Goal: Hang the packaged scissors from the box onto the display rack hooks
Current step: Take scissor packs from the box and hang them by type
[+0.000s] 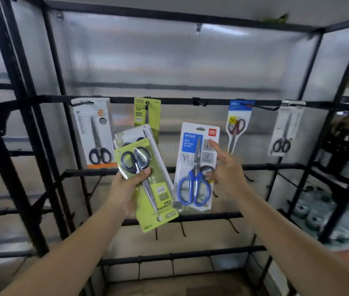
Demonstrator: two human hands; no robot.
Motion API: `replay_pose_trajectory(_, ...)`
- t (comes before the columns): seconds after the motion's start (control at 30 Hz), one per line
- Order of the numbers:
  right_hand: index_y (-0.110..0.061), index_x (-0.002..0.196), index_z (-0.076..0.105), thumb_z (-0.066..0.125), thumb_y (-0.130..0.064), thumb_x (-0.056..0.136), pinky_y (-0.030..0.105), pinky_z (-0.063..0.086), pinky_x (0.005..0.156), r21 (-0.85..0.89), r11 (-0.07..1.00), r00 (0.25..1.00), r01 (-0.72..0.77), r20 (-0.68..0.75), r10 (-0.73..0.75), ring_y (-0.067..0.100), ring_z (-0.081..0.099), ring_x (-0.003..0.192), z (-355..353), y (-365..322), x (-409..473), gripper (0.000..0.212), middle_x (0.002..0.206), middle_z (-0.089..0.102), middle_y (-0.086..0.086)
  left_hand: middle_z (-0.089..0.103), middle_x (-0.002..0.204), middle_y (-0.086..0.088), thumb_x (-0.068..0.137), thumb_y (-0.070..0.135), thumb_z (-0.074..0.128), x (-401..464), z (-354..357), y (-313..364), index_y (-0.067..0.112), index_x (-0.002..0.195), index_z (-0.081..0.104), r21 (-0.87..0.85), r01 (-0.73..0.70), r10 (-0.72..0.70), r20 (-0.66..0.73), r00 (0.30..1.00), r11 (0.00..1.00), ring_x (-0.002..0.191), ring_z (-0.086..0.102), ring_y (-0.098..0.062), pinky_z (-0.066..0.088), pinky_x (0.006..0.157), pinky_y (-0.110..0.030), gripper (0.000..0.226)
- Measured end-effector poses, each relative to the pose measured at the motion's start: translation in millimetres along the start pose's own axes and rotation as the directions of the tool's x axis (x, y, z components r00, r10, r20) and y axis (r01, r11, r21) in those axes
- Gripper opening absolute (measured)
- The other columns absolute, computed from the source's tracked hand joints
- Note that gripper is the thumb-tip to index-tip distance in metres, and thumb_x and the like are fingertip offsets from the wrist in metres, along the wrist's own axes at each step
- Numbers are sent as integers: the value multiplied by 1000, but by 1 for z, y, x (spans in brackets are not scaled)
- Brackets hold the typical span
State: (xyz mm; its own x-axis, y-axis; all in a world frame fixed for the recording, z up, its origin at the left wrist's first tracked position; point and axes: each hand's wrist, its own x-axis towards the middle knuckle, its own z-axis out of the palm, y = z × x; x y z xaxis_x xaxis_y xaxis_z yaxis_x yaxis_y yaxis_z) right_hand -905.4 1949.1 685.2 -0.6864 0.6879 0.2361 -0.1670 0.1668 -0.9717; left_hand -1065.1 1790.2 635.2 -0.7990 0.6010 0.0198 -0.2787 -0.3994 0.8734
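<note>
Left hand (126, 189): a stack of packs was gripped, thumb curled over the front. Front pack was a lime-green scissors pack (148, 184), upside down, black handles at the top, tilted. A white pack (135, 133) was held behind it, mostly hidden; whether more packs were in the stack could not be told.

Right hand (226, 169): a white-and-blue pack with blue-handled scissors (195, 167) was pinched at its right edge, upright, index finger extended over the card's upper right. This pack was held just right of the left-hand stack, not touching it as far as could be seen.

Black display rack (169, 101): hooks were fixed on the top bar, above both hands. Four packs were already hung there:
- white pack with black-handled scissors (96, 133), up-left of the left hand
- a second lime-green pack (148, 114), directly above the left-hand stack, partly covered by it
- red-handled scissors pack (236, 127), up-right of the right hand
- grey-white pack (284, 131), far right

One empty hook (199, 102) was seen above the blue-handled pack. Lower bars with bare hooks were seen below the hands.
</note>
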Motion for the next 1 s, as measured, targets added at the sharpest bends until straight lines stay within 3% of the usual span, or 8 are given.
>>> replay_pose_trajectory(0.07,-37,91,60,43,0,96,23,57,53,25,1000,1000,11,-22,-10,5,69,68,-20,-5,7,41,73,71,-15,75,87,-5,74,1,71,4,19,-6,12,102,65,13,-8,7,17,1000,1000,75,72,-21,57,57,-34,30)
replay_pose_trajectory(0.23,-28,136,44,49,20,82,21,57,57,-155,985,996,77,-35,-84,2,62,79,-50,-28,48,72,116,50,-15,75,85,-5,69,5,73,15,54,-8,15,94,66,29,-23,22,35,999,999,73,72,-22,56,52,-31,29)
replay_pose_trajectory(0.33,-33,139,40,51,18,81,24,58,62,-262,959,994,108,11,-109,3,56,78,-52,-43,73,78,113,50,-18,75,82,-2,60,11,76,20,66,-3,17,93,66,41,-57,56,30,998,998,72,72,-20,56,53,-31,35)
replay_pose_trajectory(0.53,-37,143,29,46,16,83,27,58,62,-409,909,995,85,84,-56,23,64,89,-47,-45,112,82,148,36,2,75,80,-1,60,14,76,21,67,2,15,97,64,65,-113,113,-2,994,992,70,72,-19,56,52,-30,39)
replay_pose_trajectory(0.7,-31,146,25,48,13,83,9,39,39,-522,844,993,119,69,-98,5,48,52,-50,-25,129,80,148,36,2,75,80,-1,75,2,69,20,63,1,12,99,63,101,-154,160,-46,986,983,71,72,-18,58,58,-34,27)
replay_pose_trajectory(0.83,-33,147,18,53,7,84,18,47,46,-606,783,990,142,92,-108,8,50,59,-41,-22,151,82,126,52,7,75,79,0,75,1,68,21,66,3,14,95,63,93,-182,188,-68,980,979,71,72,-18,56,54,-31,25)
replay_pose_trajectory(0.93,-30,149,11,51,1,88,14,36,35,-667,732,989,139,132,-66,8,50,61,-27,-26,164,79,97,53,2,75,78,-1,73,4,71,25,70,4,14,96,62,81,-166,173,-89,981,983,70,72,-19,56,53,-31,26)
replay_pose_trajectory(1.0,-25,149,15,54,-2,89,16,38,44,-659,738,986,144,157,-52,11,53,74,-19,-26,165,75,98,51,2,75,80,-2,69,6,73,26,71,4,12,99,62,68,-167,172,-87,981,984,71,72,-20,56,52,-31,33)
